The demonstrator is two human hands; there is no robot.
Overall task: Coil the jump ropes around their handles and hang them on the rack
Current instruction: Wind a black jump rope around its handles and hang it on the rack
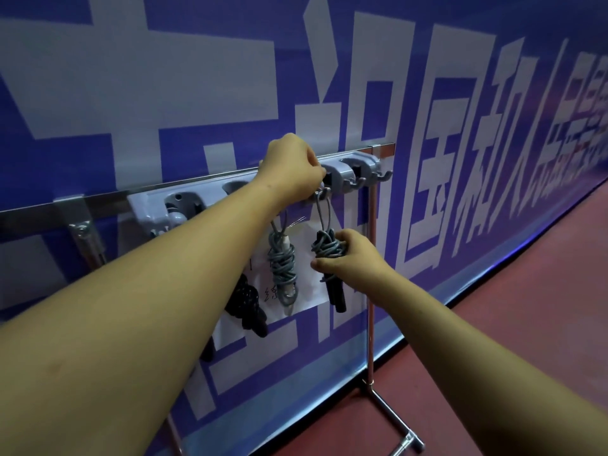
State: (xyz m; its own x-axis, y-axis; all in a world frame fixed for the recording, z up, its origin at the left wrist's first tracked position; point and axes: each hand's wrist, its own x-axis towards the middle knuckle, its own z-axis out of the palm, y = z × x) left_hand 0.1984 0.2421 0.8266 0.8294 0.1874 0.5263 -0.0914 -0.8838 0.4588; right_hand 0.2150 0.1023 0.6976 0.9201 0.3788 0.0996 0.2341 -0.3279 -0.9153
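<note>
A grey hook rack (358,167) is mounted on a metal rail at chest height. My left hand (292,169) is up at a hook, fingers curled round the loop of a grey rope there. My right hand (348,258) grips the bundle of that jump rope (329,250), a grey cord wound around black handles, which hangs below the hook. To its left a grey coiled jump rope (282,268) hangs from the rack. Further left a black coiled rope (248,304) hangs partly behind my left forearm.
The rack stands on a metal stand with a copper-coloured upright pole (371,284) and a foot (394,419) on the red floor. Behind it runs a blue banner wall with large white characters. A white sheet of paper (306,301) hangs behind the ropes.
</note>
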